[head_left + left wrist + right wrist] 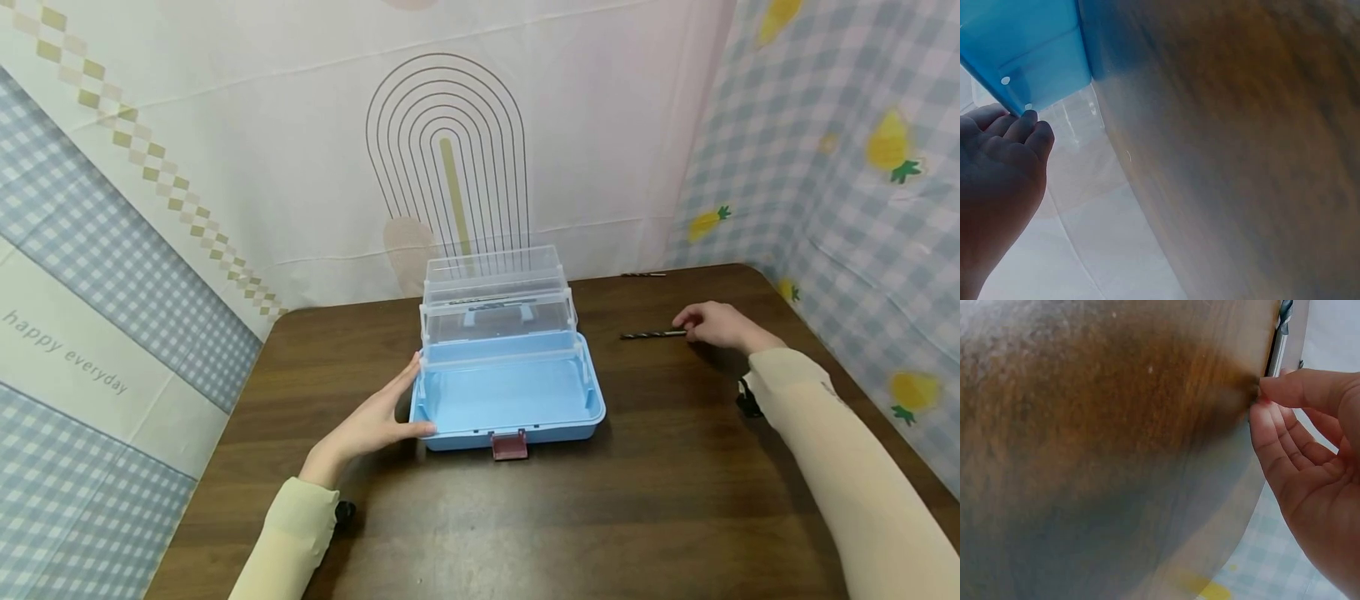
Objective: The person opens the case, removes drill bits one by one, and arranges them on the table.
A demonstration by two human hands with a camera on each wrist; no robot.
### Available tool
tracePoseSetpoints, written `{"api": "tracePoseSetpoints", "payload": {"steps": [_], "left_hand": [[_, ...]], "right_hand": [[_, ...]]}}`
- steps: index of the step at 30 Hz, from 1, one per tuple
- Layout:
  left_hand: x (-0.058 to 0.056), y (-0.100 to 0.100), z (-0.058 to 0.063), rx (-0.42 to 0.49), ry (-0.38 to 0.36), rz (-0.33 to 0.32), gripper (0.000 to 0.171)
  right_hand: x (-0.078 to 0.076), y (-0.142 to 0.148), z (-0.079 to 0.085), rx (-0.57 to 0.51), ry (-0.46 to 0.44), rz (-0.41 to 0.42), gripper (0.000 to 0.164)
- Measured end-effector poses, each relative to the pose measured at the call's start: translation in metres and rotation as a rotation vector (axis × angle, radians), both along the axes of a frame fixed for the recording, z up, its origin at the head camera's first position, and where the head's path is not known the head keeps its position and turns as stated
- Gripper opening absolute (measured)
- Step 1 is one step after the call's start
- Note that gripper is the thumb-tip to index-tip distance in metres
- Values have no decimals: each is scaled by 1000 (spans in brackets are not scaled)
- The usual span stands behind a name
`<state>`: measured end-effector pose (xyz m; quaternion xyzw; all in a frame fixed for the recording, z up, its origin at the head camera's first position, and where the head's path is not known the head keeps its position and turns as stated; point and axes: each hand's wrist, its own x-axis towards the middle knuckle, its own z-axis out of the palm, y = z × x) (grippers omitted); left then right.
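Observation:
A light-blue toolbox [517, 436] with clear raised trays [495, 321] stands with its lid up and its bottom compartment bare. At its left side my left hand [375, 422] rests with fingers spread, thumb on the front rim and fingertips along the side. The left wrist view shows those fingertips against the blue wall [1041, 56]. To the right of the box, my right hand [716, 325] pinches the plain shank end of a dark twist drill bit [648, 335] between thumb and fingers. The bit lies low over the table and points left; whether it touches the wood I cannot tell.
Another drill bit [642, 274] lies at the table's back edge. More bits [491, 303] show in the clear trays. A pinkish latch [510, 446] hangs at the box front. Cloth curtains [300, 150] stand behind the brown table [570, 517] and at both sides.

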<state>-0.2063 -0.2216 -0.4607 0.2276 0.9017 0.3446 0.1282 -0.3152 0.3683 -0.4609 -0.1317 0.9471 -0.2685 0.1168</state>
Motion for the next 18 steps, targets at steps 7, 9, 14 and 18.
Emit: {"api": "tracePoseSetpoints", "payload": {"steps": [7,9,14,18], "left_hand": [[-2,-1,1,9,32,-2,111],[-1,-2,2,6,40,-3,112],[2,-3,2,-12,56,-17,114],[3,-1,0,-7,65,-29,113]], "right_hand": [[-17,4,8,-35,-44,4,33],[-24,2,8,-48,-52,-5,33],[-40,-3,1,-52,-23,-36,35],[-49,-3,-5,-38,5,-103,46]]}}
